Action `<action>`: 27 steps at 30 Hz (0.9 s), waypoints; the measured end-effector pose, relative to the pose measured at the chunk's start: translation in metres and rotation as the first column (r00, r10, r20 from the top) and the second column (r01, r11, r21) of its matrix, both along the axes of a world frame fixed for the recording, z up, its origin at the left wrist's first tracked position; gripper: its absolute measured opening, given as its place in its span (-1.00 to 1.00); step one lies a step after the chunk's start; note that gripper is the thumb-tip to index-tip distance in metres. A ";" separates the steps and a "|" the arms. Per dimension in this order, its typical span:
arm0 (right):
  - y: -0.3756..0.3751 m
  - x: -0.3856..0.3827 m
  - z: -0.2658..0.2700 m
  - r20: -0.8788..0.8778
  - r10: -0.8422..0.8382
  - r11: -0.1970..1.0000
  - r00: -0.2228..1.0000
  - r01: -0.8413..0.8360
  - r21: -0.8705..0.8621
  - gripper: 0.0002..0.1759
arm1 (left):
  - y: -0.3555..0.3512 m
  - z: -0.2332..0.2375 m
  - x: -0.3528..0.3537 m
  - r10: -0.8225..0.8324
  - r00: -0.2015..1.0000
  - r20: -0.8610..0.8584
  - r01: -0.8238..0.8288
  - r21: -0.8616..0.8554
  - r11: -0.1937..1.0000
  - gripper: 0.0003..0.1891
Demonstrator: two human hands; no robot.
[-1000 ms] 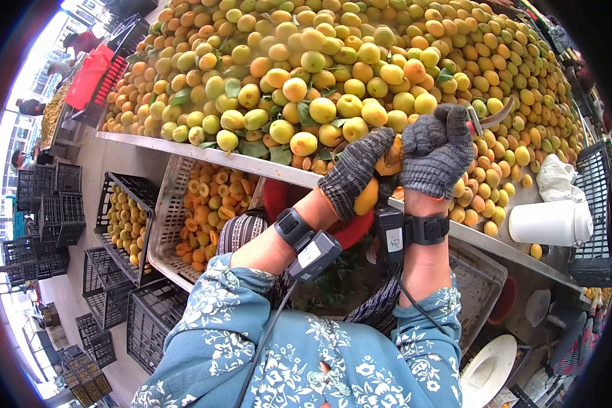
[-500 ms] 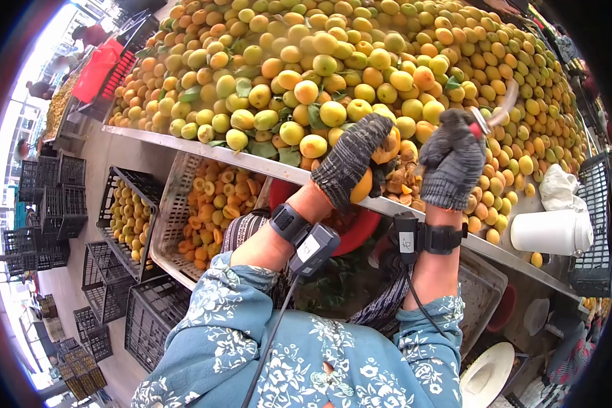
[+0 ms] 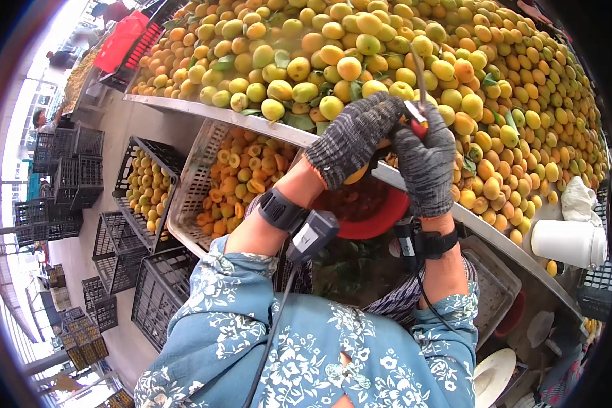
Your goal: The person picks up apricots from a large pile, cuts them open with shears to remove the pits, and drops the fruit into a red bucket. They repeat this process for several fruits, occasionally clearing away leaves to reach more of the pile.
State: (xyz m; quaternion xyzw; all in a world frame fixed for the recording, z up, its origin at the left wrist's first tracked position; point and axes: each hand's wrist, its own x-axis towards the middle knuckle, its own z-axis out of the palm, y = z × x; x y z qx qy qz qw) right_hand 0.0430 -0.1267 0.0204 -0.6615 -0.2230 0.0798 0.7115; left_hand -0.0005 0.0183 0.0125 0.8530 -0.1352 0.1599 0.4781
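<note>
My left hand point(image 3: 355, 139), in a dark knitted glove, is closed around an apricot point(image 3: 355, 175); part of the fruit shows below the palm and the fingers hide the rest. My right hand point(image 3: 425, 160), gloved the same way, grips a knife point(image 3: 420, 126) by its red handle. Its thin curved blade points up and away from me. The two hands meet at the metal table edge point(image 3: 272, 128), in front of a large heap of yellow-green apricots point(image 3: 347, 68). Below them sits a red basin point(image 3: 370, 228) with dark reddish contents.
A pale crate point(image 3: 183, 197) of halved apricots stands left of my lap, beside a black crate point(image 3: 130, 194) of whole ones. Black crates point(image 3: 163, 285) stand further left. On the table's right lie a white container point(image 3: 568, 241) and a white bag point(image 3: 581, 202).
My right hand has moved left against my left hand, bringing the knife with it. The blade now points upward rather than to the right. My view has shifted, uncovering more of the red basin.
</note>
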 end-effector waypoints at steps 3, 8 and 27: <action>0.015 -0.011 -0.016 0.085 0.019 0.997 0.996 -0.013 -0.070 -0.79 | 0.003 -0.012 -0.024 0.077 0.947 0.313 -0.198 0.378 0.904 -0.58; 0.013 -0.028 -0.009 0.122 0.032 0.996 0.992 -0.022 -0.087 -0.83 | 0.013 -0.009 -0.048 0.150 0.845 0.513 -0.394 0.409 0.823 -0.72; -0.026 0.078 -0.030 0.366 -0.110 0.782 0.924 0.307 -0.542 -0.47 | 0.066 0.048 -0.031 0.132 0.857 -0.498 -0.437 -0.566 0.699 -0.71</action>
